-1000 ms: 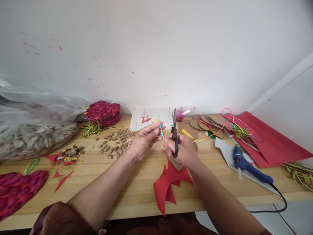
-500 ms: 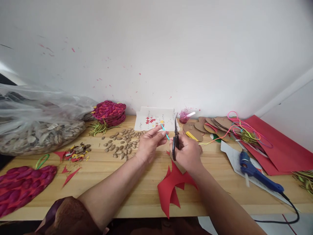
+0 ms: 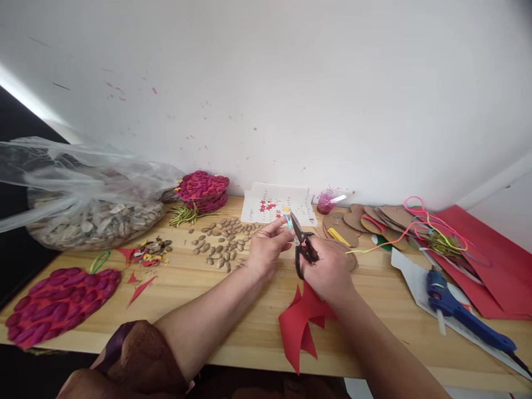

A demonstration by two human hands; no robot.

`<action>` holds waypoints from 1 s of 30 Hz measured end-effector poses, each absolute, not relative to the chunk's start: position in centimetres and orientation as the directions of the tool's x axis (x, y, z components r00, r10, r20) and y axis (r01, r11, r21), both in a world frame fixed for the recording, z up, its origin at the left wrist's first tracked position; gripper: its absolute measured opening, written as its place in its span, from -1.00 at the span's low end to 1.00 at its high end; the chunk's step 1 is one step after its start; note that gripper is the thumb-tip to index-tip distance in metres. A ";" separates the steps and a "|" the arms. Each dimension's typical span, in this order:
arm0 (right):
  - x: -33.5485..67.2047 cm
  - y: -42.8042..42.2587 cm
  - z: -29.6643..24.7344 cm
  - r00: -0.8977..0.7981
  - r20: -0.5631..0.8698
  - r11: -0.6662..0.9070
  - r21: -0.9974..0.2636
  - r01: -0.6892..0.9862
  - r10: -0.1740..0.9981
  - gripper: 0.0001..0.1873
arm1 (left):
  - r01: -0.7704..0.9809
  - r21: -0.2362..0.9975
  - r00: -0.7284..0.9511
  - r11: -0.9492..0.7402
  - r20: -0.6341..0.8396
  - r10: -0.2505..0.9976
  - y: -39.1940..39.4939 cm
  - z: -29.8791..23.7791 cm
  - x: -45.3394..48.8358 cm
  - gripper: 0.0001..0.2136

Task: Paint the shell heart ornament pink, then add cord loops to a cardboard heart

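Note:
My left hand (image 3: 266,248) pinches a short piece of turquoise cord (image 3: 288,223) between thumb and fingertips. In my right hand (image 3: 330,271) are black-handled scissors (image 3: 297,228), blades pointing up and tilted left, close beside the cord. Whether the blades touch the cord I cannot tell. A cut scrap of red paper (image 3: 297,330) hangs or lies below my right hand, partly hidden by it. Behind my hands, small red stars (image 3: 268,206) and a few yellow ones rest on a white sheet (image 3: 301,194). Brown seeds (image 3: 224,241) lie scattered left of my left hand.
At left are a plastic bag of shells (image 3: 100,221), a magenta seed-covered piece (image 3: 62,305), paper scraps (image 3: 152,255) and a stack of similar pieces (image 3: 203,191). To the right are cardboard shapes (image 3: 390,216), coloured cord (image 3: 449,221), red sheets (image 3: 507,277) and a blue glue gun (image 3: 465,316).
The scissors have tilted left, bringing their blades to the turquoise cord. My left hand keeps its pinch. The whole view has shifted, so the table things appear further right.

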State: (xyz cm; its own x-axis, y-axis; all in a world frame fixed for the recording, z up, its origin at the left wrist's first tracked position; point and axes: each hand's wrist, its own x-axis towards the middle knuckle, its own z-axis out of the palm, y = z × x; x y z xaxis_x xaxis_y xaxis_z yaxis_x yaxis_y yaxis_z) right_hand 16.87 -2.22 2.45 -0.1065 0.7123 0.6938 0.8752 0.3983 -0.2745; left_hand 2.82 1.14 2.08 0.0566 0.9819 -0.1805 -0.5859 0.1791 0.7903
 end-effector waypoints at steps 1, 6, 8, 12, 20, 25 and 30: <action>16.9 -2.2 2.4 -0.113 0.696 0.396 -0.261 0.880 0.709 -0.77 | -0.589 0.789 0.056 0.177 -0.178 0.982 1.2 2.1 2.8 -0.43; 17.0 -2.1 2.4 -0.136 0.726 0.412 -0.217 0.885 0.674 -0.78 | -0.599 0.787 0.053 0.147 -0.144 0.988 1.2 2.4 2.9 -0.43; 17.1 -2.1 2.5 -0.148 0.739 0.423 -0.200 0.883 0.658 -0.79 | -0.601 0.787 0.053 0.143 -0.139 0.989 1.1 2.6 3.0 -0.49; 17.0 -2.2 2.7 -0.175 0.757 0.440 -0.163 0.883 0.630 -0.79 | -0.601 0.786 0.048 0.145 -0.146 0.988 1.0 2.7 3.0 -0.52; 16.6 -2.5 3.1 -0.211 0.779 0.475 -0.123 0.871 0.590 -0.79 | -0.627 0.754 0.023 0.195 -0.232 0.972 1.2 2.2 3.2 -0.57; 16.8 -2.5 3.0 -0.207 0.783 0.451 -0.104 0.887 0.587 -0.79 | -0.671 0.708 0.063 0.218 -0.238 0.969 1.4 2.2 3.1 -0.64; 17.0 -2.3 2.7 -0.191 0.779 0.444 -0.122 0.888 0.597 -0.79 | -0.685 0.677 0.115 0.270 -0.266 0.957 1.4 2.8 2.8 -0.67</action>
